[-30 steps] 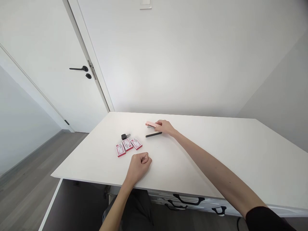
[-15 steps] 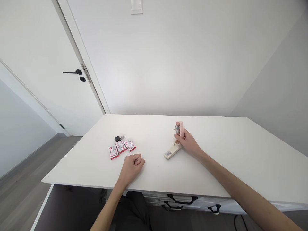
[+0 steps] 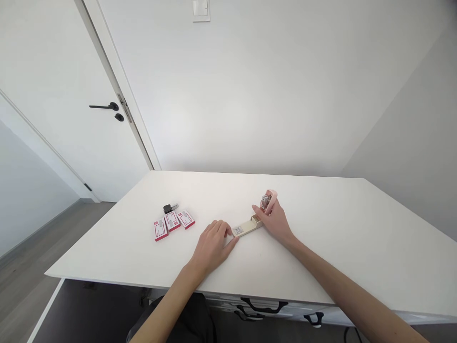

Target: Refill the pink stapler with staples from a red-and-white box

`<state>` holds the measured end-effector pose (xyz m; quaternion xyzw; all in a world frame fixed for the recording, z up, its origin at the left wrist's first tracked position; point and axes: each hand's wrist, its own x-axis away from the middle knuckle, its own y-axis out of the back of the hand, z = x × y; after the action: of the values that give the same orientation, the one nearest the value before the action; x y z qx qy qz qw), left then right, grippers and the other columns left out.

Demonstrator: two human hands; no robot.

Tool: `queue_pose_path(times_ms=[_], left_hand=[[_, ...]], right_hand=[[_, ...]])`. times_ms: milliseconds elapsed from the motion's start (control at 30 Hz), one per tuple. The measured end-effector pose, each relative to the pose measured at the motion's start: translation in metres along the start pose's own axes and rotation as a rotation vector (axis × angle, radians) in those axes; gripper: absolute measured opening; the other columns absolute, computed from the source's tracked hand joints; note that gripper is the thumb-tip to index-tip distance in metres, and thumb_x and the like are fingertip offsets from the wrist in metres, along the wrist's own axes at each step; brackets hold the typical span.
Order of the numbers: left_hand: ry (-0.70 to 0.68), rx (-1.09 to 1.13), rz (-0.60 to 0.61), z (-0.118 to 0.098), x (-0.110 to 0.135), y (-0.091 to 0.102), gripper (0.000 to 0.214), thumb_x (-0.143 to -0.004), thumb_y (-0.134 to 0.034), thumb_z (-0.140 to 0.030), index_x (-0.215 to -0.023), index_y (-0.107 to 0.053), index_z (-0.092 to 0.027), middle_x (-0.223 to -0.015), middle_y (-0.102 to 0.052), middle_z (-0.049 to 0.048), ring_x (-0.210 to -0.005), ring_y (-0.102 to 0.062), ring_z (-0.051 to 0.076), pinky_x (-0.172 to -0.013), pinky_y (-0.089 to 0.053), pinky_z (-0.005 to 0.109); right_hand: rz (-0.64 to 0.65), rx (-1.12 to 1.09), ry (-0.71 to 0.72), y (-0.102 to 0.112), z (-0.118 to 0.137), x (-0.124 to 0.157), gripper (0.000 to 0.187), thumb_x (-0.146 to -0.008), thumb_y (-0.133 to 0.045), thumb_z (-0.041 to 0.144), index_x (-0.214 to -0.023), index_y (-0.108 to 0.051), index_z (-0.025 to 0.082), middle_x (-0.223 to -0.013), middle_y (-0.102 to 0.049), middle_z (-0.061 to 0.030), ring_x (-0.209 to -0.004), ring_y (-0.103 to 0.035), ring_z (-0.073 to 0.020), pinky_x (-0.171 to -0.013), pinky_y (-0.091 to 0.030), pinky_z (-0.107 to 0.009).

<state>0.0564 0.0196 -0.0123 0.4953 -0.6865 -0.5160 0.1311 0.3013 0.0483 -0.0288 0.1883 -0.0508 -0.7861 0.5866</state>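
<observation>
Head view: my left hand (image 3: 214, 243), a fist half a second ago, has uncurled and reached the tip of the stapler (image 3: 249, 227). Swung wide open on the desk (image 3: 321, 209), it shows a cream base, raised pink top and bare metal. My left thumb and fingers stand apart; my right hand (image 3: 275, 223) clamps its fingers near the hinge, forearm slanting inward.

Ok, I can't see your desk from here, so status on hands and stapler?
Right grip holding opened stapler. Left grip at its cream end; contact unclear. Three boxes, small black item off left, apart from both.
</observation>
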Motion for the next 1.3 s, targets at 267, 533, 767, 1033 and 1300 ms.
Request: queue_pose_path(times_ms=[267,533,767,1033,1300], left_hand=[[0.079,0.097,0.075,0.014,-0.042,-0.018,0.023,-0.096,-0.064,-0.045,-0.101,-0.057,-0.024,-0.096,-0.063,0.0,-0.085,-0.061,0.02,-0.076,-0.044,0.034],[0.169,0.203,0.059,0.014,-0.042,-0.017,0.038,-0.091,-0.066,-0.051,-0.115,-0.056,-0.023,-0.093,-0.064,-0.0012,-0.076,-0.058,0.018,-0.069,-0.041,0.032],[0.139,0.311,0.039,0.009,-0.042,-0.008,0.029,-0.097,-0.058,-0.051,-0.097,-0.064,-0.023,-0.088,-0.057,-0.0004,-0.072,-0.049,0.015,-0.066,-0.039,0.03],[0.103,0.324,0.046,0.009,-0.042,-0.009,0.032,-0.096,-0.058,-0.04,-0.072,-0.049,-0.021,-0.073,-0.05,-0.0025,-0.066,-0.044,0.014,-0.062,-0.034,0.03],[0.09,0.318,0.07,0.008,-0.041,-0.011,0.037,-0.096,-0.06,-0.046,-0.071,-0.046,-0.021,-0.071,-0.05,-0.0035,-0.064,-0.043,0.013,-0.061,-0.031,0.029]], right_hand=[[0.098,0.016,0.105,0.005,0.004,0.004,0.043,-0.093,-0.065,0.054,-0.124,-0.052,0.027,-0.112,-0.066,-0.0055,-0.092,-0.065,-0.0224,-0.081,-0.054,-0.038],[0.173,0.123,0.267,0.004,-0.001,0.003,0.03,-0.104,-0.05,0.049,-0.12,-0.065,0.029,-0.111,-0.065,-0.0078,-0.1,-0.063,-0.0252,-0.08,-0.053,-0.039],[0.216,0.19,0.353,-0.001,0.001,0.009,0.031,-0.095,-0.068,0.053,-0.119,-0.072,0.034,-0.119,-0.063,-0.0083,-0.112,-0.062,-0.0296,-0.095,-0.055,-0.047],[0.246,0.188,0.378,-0.005,0.006,0.012,0.023,-0.093,-0.071,0.051,-0.103,-0.069,0.03,-0.105,-0.069,-0.008,-0.107,-0.06,-0.032,-0.091,-0.052,-0.051],[0.357,0.047,0.185,-0.002,0.011,0.016,0.03,-0.095,-0.065,0.056,-0.109,-0.064,0.03,-0.113,-0.067,-0.0063,-0.103,-0.061,-0.0274,-0.085,-0.053,-0.043]])
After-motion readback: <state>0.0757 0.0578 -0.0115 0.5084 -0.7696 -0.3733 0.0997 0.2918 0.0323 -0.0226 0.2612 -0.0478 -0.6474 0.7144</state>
